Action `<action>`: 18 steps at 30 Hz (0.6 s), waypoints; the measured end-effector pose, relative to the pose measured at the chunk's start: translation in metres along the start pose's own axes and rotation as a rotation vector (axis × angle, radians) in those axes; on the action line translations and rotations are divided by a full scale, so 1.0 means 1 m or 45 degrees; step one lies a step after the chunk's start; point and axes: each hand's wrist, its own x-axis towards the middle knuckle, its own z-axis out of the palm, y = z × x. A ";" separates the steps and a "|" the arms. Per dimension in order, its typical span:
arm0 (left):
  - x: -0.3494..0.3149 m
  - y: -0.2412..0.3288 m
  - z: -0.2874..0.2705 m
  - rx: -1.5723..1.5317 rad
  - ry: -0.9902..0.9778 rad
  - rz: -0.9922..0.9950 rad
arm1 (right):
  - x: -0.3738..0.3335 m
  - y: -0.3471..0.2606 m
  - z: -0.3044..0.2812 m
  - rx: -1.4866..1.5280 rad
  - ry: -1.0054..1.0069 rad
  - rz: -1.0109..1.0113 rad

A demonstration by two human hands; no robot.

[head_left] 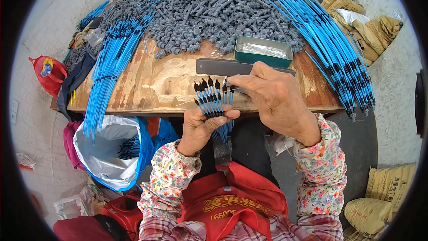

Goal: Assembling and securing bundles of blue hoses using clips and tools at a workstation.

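Note:
My left hand point(198, 127) is closed around a fanned bunch of thin blue rods point(214, 100) with black tips and black bands, held upright at the table's near edge. A thin pale wire point(187, 102) runs crosswise at the rods' upper part. My right hand point(278, 96) is closed in a pinch at the right of the bunch, beside a small whitish piece at its fingertips. Whether that piece belongs to the wire I cannot tell. Just beyond the hands lie a flat dark grey bar point(216, 67) and a green open tin point(249, 58) of thin pale wires.
Grey plastic fittings point(223, 20) are heaped across the wooden table point(169, 82). Bundles of blue rods point(113, 58) lie at the left, and more blue rods point(332, 53) at the right; both overhang the edge. A blue-and-white bag point(107, 169) stands below left. Sacks point(374, 35) are on the right.

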 end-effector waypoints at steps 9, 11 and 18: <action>0.000 0.000 0.003 -0.017 0.021 -0.023 | 0.000 0.002 -0.005 0.025 -0.071 -0.006; 0.000 0.002 0.003 -0.004 0.027 -0.042 | 0.000 0.003 -0.005 0.029 -0.081 0.000; -0.002 -0.002 0.006 0.020 0.031 0.006 | -0.003 0.007 -0.005 0.083 -0.084 -0.021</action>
